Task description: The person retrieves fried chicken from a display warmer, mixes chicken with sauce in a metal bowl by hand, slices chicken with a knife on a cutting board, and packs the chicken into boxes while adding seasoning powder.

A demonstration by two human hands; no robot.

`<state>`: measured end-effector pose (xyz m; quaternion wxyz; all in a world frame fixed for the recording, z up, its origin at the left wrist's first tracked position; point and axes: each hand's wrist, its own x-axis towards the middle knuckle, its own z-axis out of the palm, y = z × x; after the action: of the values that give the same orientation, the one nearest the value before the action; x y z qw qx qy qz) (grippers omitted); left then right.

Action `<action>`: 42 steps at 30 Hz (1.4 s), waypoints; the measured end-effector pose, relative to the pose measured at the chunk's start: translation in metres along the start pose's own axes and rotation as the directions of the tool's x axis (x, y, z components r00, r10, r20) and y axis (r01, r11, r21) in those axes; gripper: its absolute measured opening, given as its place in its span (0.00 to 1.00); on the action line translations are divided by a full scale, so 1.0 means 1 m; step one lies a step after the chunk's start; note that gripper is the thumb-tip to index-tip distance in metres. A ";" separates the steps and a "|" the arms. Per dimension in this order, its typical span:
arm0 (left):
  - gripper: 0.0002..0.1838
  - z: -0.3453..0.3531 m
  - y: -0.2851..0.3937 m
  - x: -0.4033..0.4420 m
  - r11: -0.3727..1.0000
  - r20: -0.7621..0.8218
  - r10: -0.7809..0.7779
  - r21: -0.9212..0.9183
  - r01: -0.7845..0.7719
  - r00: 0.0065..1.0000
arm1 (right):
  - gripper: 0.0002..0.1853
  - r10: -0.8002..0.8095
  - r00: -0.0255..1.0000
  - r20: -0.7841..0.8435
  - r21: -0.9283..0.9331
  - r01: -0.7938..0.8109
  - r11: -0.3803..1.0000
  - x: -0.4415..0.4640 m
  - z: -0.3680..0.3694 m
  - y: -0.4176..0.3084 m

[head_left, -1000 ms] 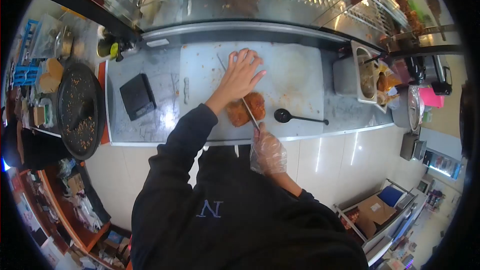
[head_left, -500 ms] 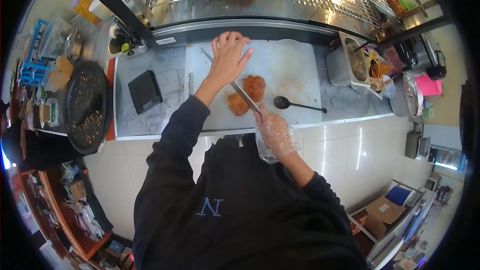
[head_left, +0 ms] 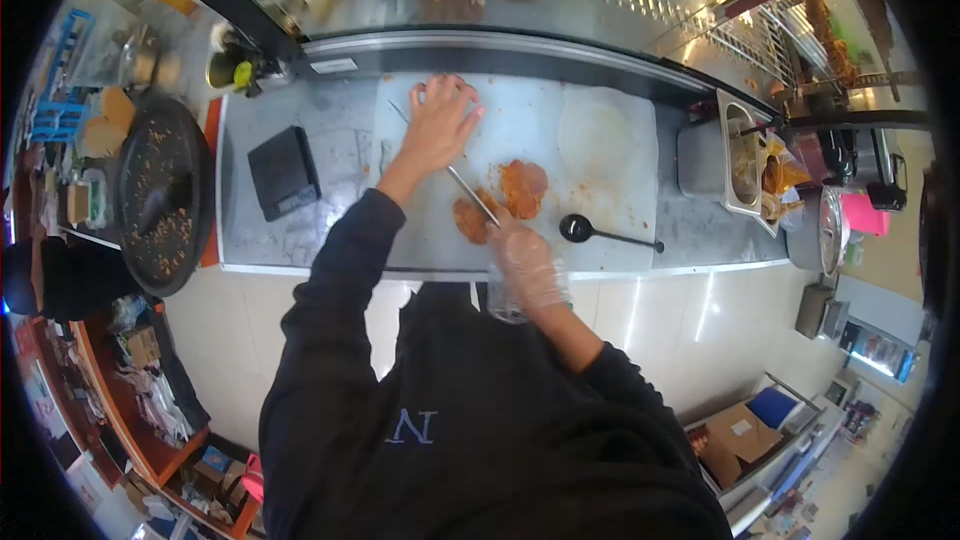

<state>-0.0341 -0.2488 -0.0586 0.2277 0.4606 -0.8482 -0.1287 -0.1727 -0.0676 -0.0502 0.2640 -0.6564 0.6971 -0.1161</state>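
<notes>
My right hand (head_left: 527,265), in a clear plastic glove, is closed around the handle of a long knife (head_left: 470,190). The blade slants up and left across one browned piece of fried chicken (head_left: 474,220); whether it has cut in I cannot tell. A second piece of fried chicken (head_left: 525,189) lies just right of the blade. My bare left hand (head_left: 437,125) is stretched over the far half of the blade, fingers apart, hiding part of it. Both pieces rest on a white cutting board (head_left: 520,110). Right of them lies a black ladle (head_left: 576,228).
A black scale (head_left: 284,173) sits on the counter left of the board. Further left stands a round dark pan (head_left: 165,250) with crumbs. Metal containers (head_left: 705,160) are at the right. Behind the board rises a glass display case (head_left: 480,10).
The view has shifted slightly. My right hand and the knife handle have moved left, and the blade looks thinner, seen more edge-on. My left hand stays over the blade.
</notes>
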 end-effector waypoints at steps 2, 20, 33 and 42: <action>0.11 0.005 0.013 0.004 0.999 -0.066 0.033 -0.035 -0.035 0.997 | 0.12 -0.004 1.000 0.013 0.024 0.004 1.000 0.000 -0.020 0.001; 0.09 -0.004 -0.008 -0.021 0.998 -0.028 0.012 -0.067 -0.014 1.000 | 0.13 0.058 0.998 0.033 0.014 -0.058 0.998 -0.018 0.003 -0.026; 0.11 0.006 0.095 0.066 0.814 0.049 0.455 -0.428 -0.393 0.889 | 0.11 0.271 0.934 -0.232 0.200 -0.227 0.953 -0.044 -0.040 -0.016; 0.13 0.039 0.069 0.061 0.885 0.245 0.385 -0.372 -0.281 0.890 | 0.09 0.467 0.884 0.003 0.023 -0.467 0.884 -0.025 -0.025 -0.021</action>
<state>-0.1327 -0.2620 -0.0463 0.1827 0.2357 -0.9073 -0.2966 -0.1679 -0.0502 -0.0128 0.2907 -0.4661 0.8336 -0.0579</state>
